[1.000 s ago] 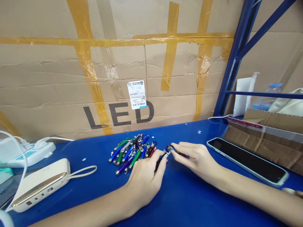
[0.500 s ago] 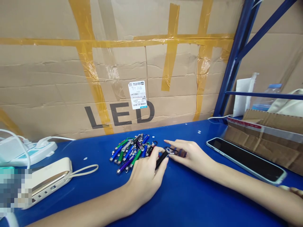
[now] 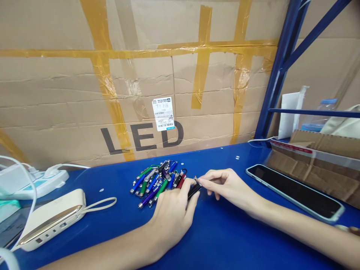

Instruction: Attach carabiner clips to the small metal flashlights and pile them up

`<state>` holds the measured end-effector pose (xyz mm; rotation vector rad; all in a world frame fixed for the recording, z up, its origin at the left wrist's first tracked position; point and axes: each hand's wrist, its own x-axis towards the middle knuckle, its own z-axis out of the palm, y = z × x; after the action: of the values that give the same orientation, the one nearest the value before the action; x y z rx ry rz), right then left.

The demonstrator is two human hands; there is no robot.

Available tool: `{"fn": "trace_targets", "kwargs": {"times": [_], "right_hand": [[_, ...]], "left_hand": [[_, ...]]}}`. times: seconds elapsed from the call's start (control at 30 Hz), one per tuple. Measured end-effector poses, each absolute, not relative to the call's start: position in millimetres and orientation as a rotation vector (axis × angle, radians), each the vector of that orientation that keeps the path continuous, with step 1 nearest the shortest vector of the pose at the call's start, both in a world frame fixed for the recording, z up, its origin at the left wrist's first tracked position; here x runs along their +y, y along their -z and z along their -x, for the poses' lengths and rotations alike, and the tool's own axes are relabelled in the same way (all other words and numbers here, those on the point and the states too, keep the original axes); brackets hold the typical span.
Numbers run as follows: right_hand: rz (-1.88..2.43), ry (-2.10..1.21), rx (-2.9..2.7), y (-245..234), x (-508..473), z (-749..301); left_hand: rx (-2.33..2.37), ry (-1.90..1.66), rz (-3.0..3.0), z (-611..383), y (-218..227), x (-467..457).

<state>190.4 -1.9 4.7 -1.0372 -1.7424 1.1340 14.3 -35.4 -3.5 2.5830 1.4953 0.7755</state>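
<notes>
Your left hand (image 3: 171, 212) slants in from the lower left, its grip wrapped around a slim, glossy black cylindrical tube (image 3: 194, 190) below the frame's centre; your right hand (image 3: 226, 185), angled from the lower right, pinches the tube's upper end.

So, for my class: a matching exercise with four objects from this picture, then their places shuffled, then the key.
Things
1. Black cylindrical tube
2. Cream rounded power bank with gold band
3. Dark-screened phone in pale case
4. White paper label

Places
A. Stuck on the large brown cardboard box
B. On the blue tabletop, right side
C. Gripped by the left hand
D. On the blue tabletop, left side

Pairs: 1-C, 2-D, 3-B, 4-A
</notes>
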Motion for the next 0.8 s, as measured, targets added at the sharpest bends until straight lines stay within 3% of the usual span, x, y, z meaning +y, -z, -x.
{"fn": "trace_targets", "kwargs": {"times": [0.27, 0.53, 0.8], "right_hand": [[1.103, -0.974, -1.746, -9, -4, -189], [1.215, -0.914, -1.629, -6, 14, -201], [1.044, -0.66, -1.965, 0, 14, -202]], "left_hand": [[1.513, -0.709, -2.535, -16, 2, -35], [1.563, -0.922, -2.127, -12, -3, -31], [1.567, -0.982, -2.461, -8, 7, -25]]}}
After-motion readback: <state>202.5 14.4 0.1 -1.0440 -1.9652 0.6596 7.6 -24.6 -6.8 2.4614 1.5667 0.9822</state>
